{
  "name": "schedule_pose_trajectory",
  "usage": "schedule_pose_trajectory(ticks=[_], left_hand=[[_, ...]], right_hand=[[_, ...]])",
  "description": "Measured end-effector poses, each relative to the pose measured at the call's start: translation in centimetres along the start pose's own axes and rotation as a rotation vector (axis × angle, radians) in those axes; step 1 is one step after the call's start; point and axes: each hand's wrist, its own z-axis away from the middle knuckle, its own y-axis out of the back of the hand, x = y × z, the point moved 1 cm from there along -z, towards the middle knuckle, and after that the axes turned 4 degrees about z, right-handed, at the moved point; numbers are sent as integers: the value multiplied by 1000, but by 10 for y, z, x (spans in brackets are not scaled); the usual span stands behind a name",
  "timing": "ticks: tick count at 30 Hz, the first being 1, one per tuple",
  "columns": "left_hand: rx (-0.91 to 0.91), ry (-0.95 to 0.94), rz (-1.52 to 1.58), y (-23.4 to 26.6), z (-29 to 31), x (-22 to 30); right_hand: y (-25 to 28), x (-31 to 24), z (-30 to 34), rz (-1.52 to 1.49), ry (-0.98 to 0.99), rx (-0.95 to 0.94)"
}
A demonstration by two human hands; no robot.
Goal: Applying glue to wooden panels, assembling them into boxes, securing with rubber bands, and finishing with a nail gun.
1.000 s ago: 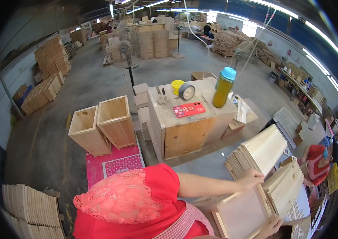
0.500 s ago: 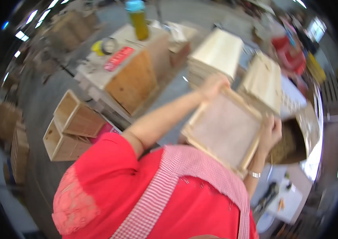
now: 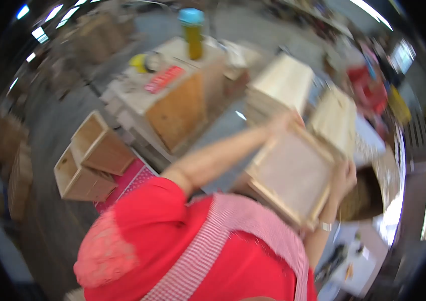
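Note:
A shallow, square wooden box (image 3: 293, 173) with a pale flat panel inside its light rim is held tilted in front of my chest. My left hand (image 3: 287, 121) is closed over its far corner. At the right side, my right hand (image 3: 343, 178) grips the rim, its fingers partly hidden and blurred. Just beyond the box stand a stack of pale wooden boards (image 3: 283, 83) and a second stack (image 3: 333, 120), the latter close to my right hand.
Left, two open wooden boxes (image 3: 105, 145) rest by a pink dotted surface (image 3: 122, 184). A workbench (image 3: 175, 108) bears a blue-lidded bottle (image 3: 193, 37), a yellow tape roll (image 3: 145, 62) and a red label. An open cardboard box (image 3: 391, 175) stands right, above a white surface (image 3: 361, 266) with tools.
The held box appears slightly lower and further right, with more of its near-left side wall showing. The surroundings have shifted too as my view moved. Both hands keep their hold.

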Motion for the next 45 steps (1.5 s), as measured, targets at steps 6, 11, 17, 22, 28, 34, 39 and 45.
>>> schedule_pose_trajectory(ticks=[6, 11, 17, 22, 28, 34, 39, 45], left_hand=[[141, 456, 278, -7, -7, 6], [194, 478, 177, -7, -9, 25], [202, 413, 312, 6, -7, 24], [243, 354, 267, 11, -4, 34], [197, 371, 391, 7, -8, 40], [238, 334, 543, 20, 5, 41], [566, 350, 453, 27, 26, 55], [846, 413, 270, 25, 41, 82]], right_hand=[[0, 19, -6, -31, 16, -39], [-1, 18, -3, -68, 25, -33], [-15, 5, -2, -220, -36, -29], [-19, 6, -6, -154, -57, -41], [-17, 7, -10, -53, 36, -42], [44, -51, 64, -13, -288, -212], [53, -67, 117, 95, -129, -135], [-11, -14, 41, 41, 11, 298]])
